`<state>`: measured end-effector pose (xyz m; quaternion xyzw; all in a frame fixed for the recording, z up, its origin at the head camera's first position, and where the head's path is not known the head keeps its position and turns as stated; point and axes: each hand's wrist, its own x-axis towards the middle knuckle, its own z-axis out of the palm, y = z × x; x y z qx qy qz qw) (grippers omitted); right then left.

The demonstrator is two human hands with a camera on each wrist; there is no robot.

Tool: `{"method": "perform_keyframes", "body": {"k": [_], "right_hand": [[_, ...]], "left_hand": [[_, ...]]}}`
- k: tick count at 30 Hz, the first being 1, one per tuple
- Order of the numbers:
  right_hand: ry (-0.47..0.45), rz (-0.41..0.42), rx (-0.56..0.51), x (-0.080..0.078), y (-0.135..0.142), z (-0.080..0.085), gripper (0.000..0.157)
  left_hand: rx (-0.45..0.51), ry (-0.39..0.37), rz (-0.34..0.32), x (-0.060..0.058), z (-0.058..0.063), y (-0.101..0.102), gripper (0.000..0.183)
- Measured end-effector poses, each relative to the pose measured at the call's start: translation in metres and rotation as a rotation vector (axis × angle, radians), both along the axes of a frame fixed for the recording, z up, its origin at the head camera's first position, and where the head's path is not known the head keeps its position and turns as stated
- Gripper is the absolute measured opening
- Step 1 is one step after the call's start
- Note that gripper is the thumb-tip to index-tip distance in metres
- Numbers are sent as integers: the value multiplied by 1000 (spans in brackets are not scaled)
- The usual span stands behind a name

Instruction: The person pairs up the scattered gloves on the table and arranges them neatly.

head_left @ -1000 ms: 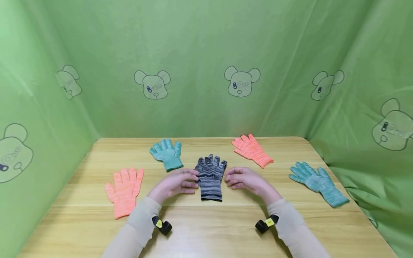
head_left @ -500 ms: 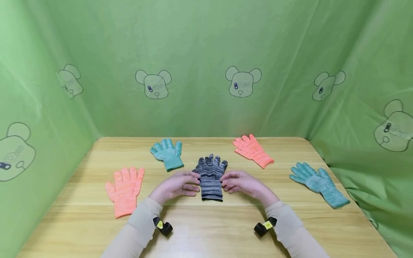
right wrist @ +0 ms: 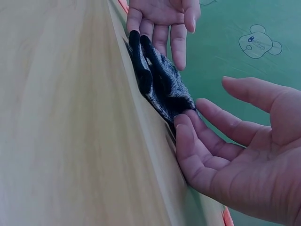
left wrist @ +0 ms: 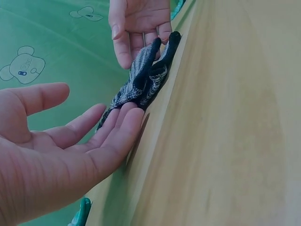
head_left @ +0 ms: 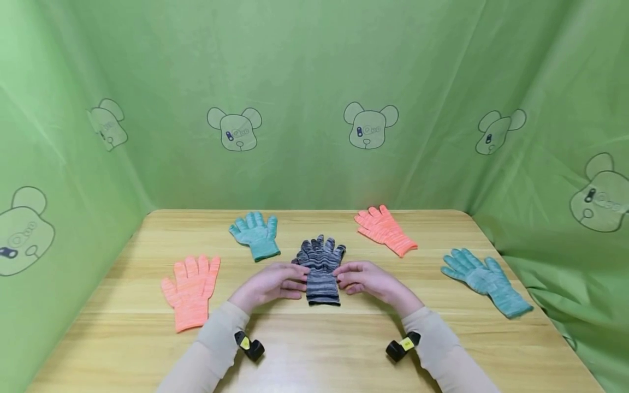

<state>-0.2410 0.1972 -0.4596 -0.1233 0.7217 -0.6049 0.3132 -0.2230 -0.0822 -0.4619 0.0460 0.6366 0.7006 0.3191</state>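
Note:
Black-and-grey striped knit gloves [head_left: 322,281] lie in a stack mid-table, fingers pointing away and two cuff edges showing. My left hand [head_left: 272,281] is at their left side, its extended fingertips against the edge. From the right, the fingertips of my right hand [head_left: 368,278] touch the opposite edge, slightly bent. In the left wrist view, the left thumb stands well apart from the gloves [left wrist: 136,82]. The right wrist view likewise has the right thumb raised away from the knit fabric [right wrist: 164,87]. Some fingertips are hidden at the gloves' underside.
An orange glove [head_left: 190,295] lies at left and a teal glove [head_left: 256,236] at back left. Another orange glove [head_left: 385,230] is at back right, another teal glove [head_left: 486,278] at far right. Green curtains [head_left: 304,71] surround the wooden table [head_left: 319,349].
Both hands have moved inward; the right hand has crossed a small gap to the striped gloves' edge. The left fingertips now overlap their left side further. The other gloves have stayed put.

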Motion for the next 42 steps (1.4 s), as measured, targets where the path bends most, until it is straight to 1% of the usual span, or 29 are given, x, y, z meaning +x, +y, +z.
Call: {"method": "perform_keyframes", "body": {"k": [9, 16, 22, 27, 31, 37, 39, 42], "right_hand": [[16, -1, -13, 2, 1, 7, 47], [39, 38, -46, 2, 2, 10, 43], [47, 45, -40, 2, 3, 9, 43], [46, 27, -17, 1, 3, 6, 41], [45, 21, 4, 0, 3, 3, 41], [25, 4, 20, -2, 1, -1, 41], [22, -1, 29, -2, 1, -2, 41], [30, -2, 43, -2, 1, -1, 40]], "left_hand": [[22, 28, -12, 1, 3, 0, 45], [22, 46, -36, 1, 4, -2, 43], [-8, 91, -80, 1, 1, -2, 42], [-58, 111, -92, 0, -1, -3, 42], [-69, 103, -94, 0, -2, -3, 42], [-72, 102, -116, 0, -2, -3, 42], [-75, 98, -113, 0, -2, -3, 42], [-82, 78, -88, -1, -2, -3, 41]]}}
